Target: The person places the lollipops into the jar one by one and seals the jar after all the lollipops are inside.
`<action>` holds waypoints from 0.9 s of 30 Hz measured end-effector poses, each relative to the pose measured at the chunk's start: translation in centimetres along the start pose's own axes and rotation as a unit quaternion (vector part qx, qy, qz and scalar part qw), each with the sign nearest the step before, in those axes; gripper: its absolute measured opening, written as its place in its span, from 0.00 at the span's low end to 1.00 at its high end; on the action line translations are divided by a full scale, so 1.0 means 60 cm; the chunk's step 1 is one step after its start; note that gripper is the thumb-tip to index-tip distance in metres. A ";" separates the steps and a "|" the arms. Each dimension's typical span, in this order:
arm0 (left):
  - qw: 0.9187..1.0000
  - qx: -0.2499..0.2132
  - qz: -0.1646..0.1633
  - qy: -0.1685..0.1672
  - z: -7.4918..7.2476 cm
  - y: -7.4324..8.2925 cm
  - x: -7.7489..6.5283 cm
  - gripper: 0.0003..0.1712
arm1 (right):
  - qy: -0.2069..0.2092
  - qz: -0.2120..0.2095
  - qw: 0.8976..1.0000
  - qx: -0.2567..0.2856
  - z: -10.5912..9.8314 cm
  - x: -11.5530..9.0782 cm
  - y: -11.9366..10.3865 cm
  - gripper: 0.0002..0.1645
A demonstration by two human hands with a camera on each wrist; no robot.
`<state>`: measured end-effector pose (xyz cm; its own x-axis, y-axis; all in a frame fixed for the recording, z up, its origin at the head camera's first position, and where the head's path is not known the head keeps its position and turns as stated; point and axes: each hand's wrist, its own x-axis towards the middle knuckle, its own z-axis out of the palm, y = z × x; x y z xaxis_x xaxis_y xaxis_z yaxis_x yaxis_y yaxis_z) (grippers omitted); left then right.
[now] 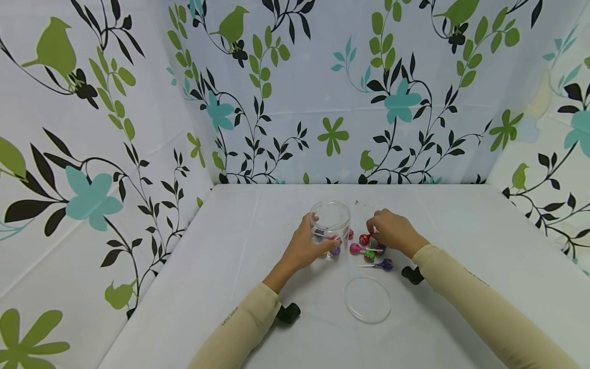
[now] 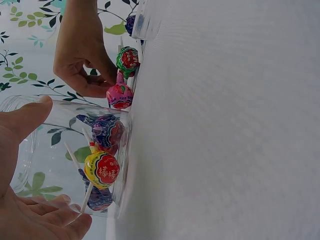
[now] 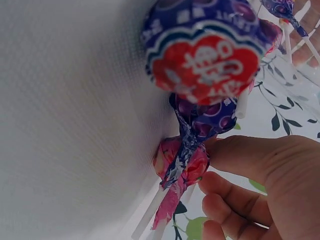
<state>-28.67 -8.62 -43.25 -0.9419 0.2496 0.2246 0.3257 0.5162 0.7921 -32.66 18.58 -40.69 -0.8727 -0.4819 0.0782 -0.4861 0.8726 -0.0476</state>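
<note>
My left hand (image 1: pixel 308 246) grips a clear jar (image 1: pixel 330 218) by its side. Inside the jar are several wrapped lollipops, a yellow lollipop (image 2: pixel 102 169) and purple ones among them. My right hand (image 1: pixel 394 233) reaches down into loose lollipops on the table to the jar's right. Its thumb and forefinger pinch a red lollipop (image 3: pixel 195 159), partly hidden by a purple lollipop (image 3: pixel 205 55) close to the camera. Nearby lie a pink lollipop (image 1: pixel 355 248), a green lollipop (image 1: pixel 369 255) and another purple lollipop with its stick pointing left.
A round clear lid (image 1: pixel 367 300) lies flat in front of the lollipops. The white table (image 1: pixel 258 220) meets patterned cloth (image 1: pixel 299 102) at the back and sides. Black objects (image 1: pixel 289 313) show at both wrists.
</note>
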 end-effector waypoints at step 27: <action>1.000 0.003 -0.004 -0.004 0.001 0.002 -0.001 0.60 | 0.001 0.013 0.998 0.064 -0.004 -0.001 0.010 0.03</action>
<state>-28.58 -8.54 -43.21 -0.9439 0.2514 0.2142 0.3187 0.5227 0.7907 -32.87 19.12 -40.50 -0.8850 -0.4592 0.0771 -0.4654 0.8672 -0.1770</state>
